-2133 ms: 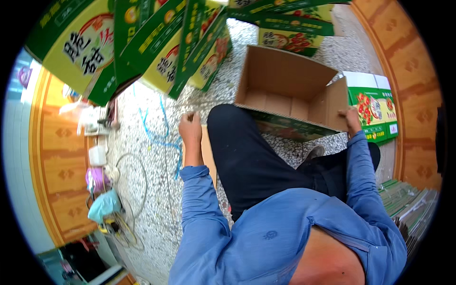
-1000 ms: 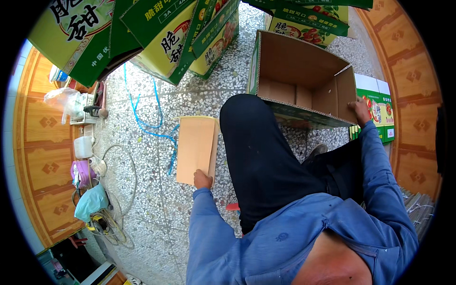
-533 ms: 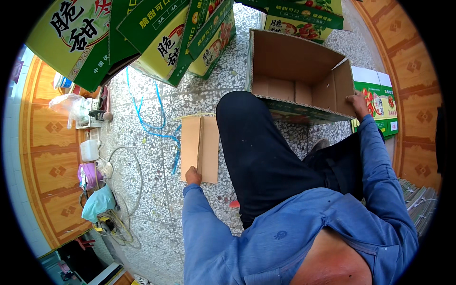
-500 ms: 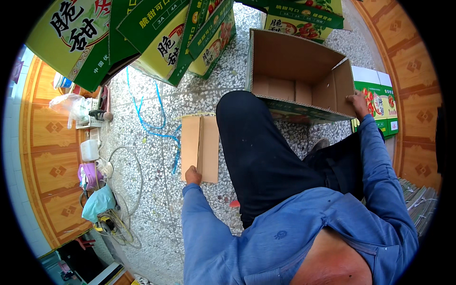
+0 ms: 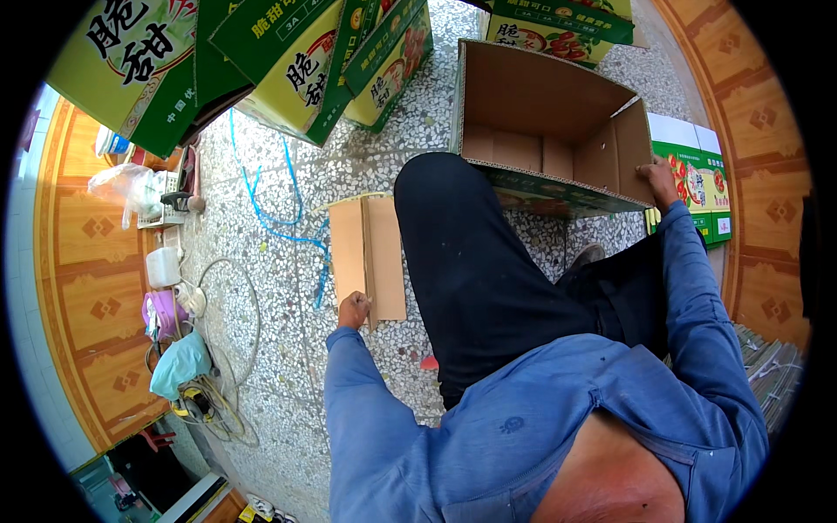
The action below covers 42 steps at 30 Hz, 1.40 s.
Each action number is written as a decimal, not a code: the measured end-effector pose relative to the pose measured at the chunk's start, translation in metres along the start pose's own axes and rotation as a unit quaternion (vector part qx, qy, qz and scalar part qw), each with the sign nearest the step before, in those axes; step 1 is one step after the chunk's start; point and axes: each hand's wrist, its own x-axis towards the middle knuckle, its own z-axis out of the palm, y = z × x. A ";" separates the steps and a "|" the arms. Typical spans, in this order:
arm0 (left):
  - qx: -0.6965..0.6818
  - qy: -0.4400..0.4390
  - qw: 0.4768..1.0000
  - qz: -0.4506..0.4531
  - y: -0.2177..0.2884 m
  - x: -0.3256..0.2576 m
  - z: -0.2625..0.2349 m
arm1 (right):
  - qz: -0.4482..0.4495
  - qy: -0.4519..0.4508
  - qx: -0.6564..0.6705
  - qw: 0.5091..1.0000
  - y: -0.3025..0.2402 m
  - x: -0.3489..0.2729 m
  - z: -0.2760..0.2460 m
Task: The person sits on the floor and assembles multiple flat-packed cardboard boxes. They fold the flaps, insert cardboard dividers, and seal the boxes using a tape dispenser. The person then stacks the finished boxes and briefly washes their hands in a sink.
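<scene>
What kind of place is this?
Probably an indoor workroom or storeroom for cartons: there's an open cardboard box, several green printed boxes, and a tied stack of flat sheets.

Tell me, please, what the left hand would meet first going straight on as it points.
Likely the tan cardboard just ahead of the left hand, which may be touching it; depth is unclear.

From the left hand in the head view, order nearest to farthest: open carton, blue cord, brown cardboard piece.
1. Brown cardboard piece, right at the left hand.
2. Blue cord, to its left, ahead.
3. Open carton, ahead, rightward.
</scene>
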 end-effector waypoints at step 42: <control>0.328 0.251 0.788 0.457 0.490 -0.223 -0.204 | -0.515 -0.189 0.144 0.823 -0.241 -0.136 0.093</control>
